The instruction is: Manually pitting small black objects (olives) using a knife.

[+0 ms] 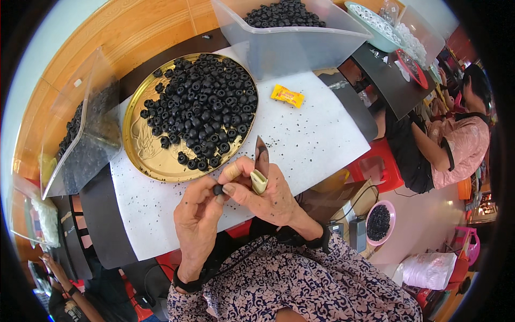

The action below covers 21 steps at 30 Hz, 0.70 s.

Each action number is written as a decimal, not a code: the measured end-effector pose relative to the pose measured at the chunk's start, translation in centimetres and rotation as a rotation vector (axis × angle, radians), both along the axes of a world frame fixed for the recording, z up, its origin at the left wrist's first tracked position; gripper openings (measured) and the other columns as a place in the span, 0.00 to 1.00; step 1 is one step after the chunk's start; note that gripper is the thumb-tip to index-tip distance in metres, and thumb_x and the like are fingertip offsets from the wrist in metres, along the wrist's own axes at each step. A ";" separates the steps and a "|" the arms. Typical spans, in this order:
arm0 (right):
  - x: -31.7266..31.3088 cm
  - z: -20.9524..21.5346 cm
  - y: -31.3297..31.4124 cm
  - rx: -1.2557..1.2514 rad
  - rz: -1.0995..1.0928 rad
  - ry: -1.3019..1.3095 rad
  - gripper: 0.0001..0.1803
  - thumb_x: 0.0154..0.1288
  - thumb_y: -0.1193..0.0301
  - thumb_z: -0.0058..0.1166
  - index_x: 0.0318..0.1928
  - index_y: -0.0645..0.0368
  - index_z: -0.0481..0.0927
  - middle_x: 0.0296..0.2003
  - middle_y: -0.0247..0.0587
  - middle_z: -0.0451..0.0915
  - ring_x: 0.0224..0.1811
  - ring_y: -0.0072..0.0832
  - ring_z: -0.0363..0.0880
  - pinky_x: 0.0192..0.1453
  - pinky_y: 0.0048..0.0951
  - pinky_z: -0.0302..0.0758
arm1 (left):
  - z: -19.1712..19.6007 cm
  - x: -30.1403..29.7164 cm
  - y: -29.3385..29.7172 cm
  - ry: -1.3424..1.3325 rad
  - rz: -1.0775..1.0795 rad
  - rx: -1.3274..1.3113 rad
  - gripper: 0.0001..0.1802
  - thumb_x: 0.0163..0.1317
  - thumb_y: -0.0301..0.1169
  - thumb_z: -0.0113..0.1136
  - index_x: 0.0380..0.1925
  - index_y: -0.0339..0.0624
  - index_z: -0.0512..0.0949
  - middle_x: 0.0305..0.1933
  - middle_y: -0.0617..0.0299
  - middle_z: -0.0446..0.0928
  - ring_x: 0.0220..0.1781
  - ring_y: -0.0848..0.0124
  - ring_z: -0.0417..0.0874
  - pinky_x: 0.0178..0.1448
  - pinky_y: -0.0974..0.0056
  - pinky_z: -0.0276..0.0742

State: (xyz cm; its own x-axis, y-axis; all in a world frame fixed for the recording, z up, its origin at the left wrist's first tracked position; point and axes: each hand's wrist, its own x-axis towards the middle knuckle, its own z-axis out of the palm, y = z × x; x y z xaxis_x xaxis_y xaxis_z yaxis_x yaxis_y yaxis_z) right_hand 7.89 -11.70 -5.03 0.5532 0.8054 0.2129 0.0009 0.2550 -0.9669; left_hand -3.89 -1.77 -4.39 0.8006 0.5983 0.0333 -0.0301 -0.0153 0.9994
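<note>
Close together above the white sheet (316, 137), my two hands meet at one small round black part (218, 189). My left hand (197, 214) pinches it between thumb and fingertips. The thumb and a finger of my right hand (265, 197) touch it from the other side. A small knife (259, 183) with a pale wrapped handle is tucked in my right hand, its blade pointing up and away. Just beyond my hands, a round gold tray (140, 137) carries a heap of similar black, ring-like parts (206, 104) with holes.
Beyond the tray stands a clear plastic bin (300, 51) of black parts; another clear bin (86, 145) is at left. A yellow packet (288, 96) and scattered black trimmings lie on the sheet. At right a person (456, 139) sits near a pink basin (381, 222) on the floor.
</note>
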 end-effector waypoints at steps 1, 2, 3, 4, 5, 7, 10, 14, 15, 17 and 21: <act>0.0 0.2 0.0 -0.012 0.010 0.006 0.06 0.65 0.75 0.51 0.40 0.66 0.73 0.27 0.34 0.78 0.29 0.13 0.72 0.33 0.17 0.72 | -0.2 0.0 0.0 -0.001 0.001 0.000 0.12 0.59 0.16 0.51 0.44 0.35 0.72 0.33 0.69 0.72 0.33 0.84 0.69 0.36 0.79 0.65; 0.0 0.2 -0.1 -0.013 0.011 0.006 0.06 0.65 0.75 0.51 0.40 0.66 0.73 0.27 0.34 0.78 0.29 0.13 0.72 0.33 0.17 0.72 | -0.3 0.0 0.0 -0.007 0.004 0.007 0.12 0.59 0.16 0.51 0.44 0.35 0.72 0.33 0.69 0.73 0.33 0.84 0.69 0.36 0.79 0.65; 0.0 0.2 -0.1 -0.035 0.017 0.013 0.07 0.63 0.76 0.52 0.40 0.65 0.73 0.27 0.34 0.78 0.29 0.14 0.73 0.33 0.18 0.72 | -0.4 0.0 0.0 -0.014 0.007 0.015 0.12 0.59 0.16 0.51 0.44 0.35 0.72 0.33 0.69 0.73 0.34 0.84 0.69 0.35 0.79 0.65; 0.1 0.2 -0.1 -0.058 0.024 0.021 0.07 0.62 0.76 0.52 0.40 0.65 0.73 0.27 0.35 0.78 0.29 0.14 0.73 0.34 0.18 0.72 | -0.4 0.0 0.0 -0.015 0.007 0.015 0.12 0.59 0.16 0.51 0.44 0.35 0.72 0.33 0.69 0.73 0.34 0.84 0.69 0.35 0.79 0.65; 0.0 0.1 -0.1 -0.058 0.025 0.019 0.07 0.62 0.76 0.52 0.40 0.65 0.73 0.27 0.35 0.78 0.29 0.14 0.73 0.34 0.18 0.72 | -0.3 0.0 -0.1 -0.022 0.011 0.016 0.12 0.59 0.16 0.51 0.44 0.35 0.72 0.33 0.68 0.73 0.34 0.84 0.69 0.35 0.79 0.65; 0.0 -0.1 -0.1 -0.047 0.016 0.012 0.07 0.61 0.77 0.52 0.40 0.65 0.73 0.27 0.36 0.78 0.30 0.15 0.73 0.34 0.19 0.72 | -0.2 0.0 -0.1 -0.029 0.016 0.017 0.12 0.60 0.16 0.51 0.44 0.35 0.73 0.34 0.68 0.73 0.34 0.84 0.69 0.36 0.78 0.66; 0.0 -0.1 0.0 -0.050 0.026 0.007 0.07 0.61 0.78 0.52 0.40 0.65 0.73 0.27 0.36 0.78 0.29 0.15 0.73 0.34 0.20 0.72 | -0.1 -0.1 0.0 -0.065 0.034 -0.035 0.12 0.59 0.17 0.52 0.44 0.35 0.73 0.35 0.68 0.74 0.35 0.83 0.70 0.37 0.78 0.66; 0.1 0.2 -0.1 -0.069 0.001 -0.070 0.08 0.60 0.77 0.52 0.40 0.65 0.73 0.27 0.36 0.78 0.29 0.16 0.73 0.34 0.20 0.72 | -0.8 -0.3 0.4 -0.080 0.021 -0.029 0.11 0.58 0.17 0.53 0.42 0.35 0.74 0.37 0.67 0.73 0.35 0.82 0.70 0.39 0.76 0.67; 0.0 0.3 -0.1 -0.083 0.009 -0.041 0.08 0.60 0.77 0.53 0.40 0.65 0.74 0.27 0.36 0.78 0.29 0.16 0.73 0.34 0.20 0.72 | -1.0 -0.4 0.5 -0.080 0.019 -0.033 0.11 0.58 0.16 0.53 0.41 0.34 0.74 0.37 0.66 0.73 0.36 0.81 0.70 0.40 0.76 0.67; -0.1 0.3 0.0 -0.097 0.017 -0.014 0.08 0.60 0.77 0.53 0.40 0.65 0.74 0.27 0.36 0.78 0.29 0.16 0.73 0.34 0.20 0.72 | -1.1 -0.5 0.5 -0.096 0.018 -0.029 0.12 0.57 0.15 0.53 0.42 0.34 0.74 0.38 0.66 0.73 0.36 0.81 0.70 0.40 0.76 0.67; -0.1 0.7 -0.1 -0.143 0.018 -0.032 0.08 0.60 0.76 0.53 0.39 0.65 0.74 0.27 0.35 0.78 0.28 0.16 0.73 0.34 0.20 0.72 | -0.8 -0.4 0.3 -0.143 0.031 -0.086 0.17 0.55 0.14 0.54 0.46 0.35 0.72 0.39 0.66 0.73 0.37 0.80 0.70 0.40 0.75 0.67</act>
State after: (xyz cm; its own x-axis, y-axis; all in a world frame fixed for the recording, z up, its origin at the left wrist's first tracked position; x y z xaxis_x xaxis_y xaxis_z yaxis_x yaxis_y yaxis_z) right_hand 7.81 -11.75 -4.33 0.5334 0.8383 0.1130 0.0293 0.1152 -0.9929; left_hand -4.26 -1.51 -5.15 0.7722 0.6285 0.0932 -0.1732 0.0671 0.9826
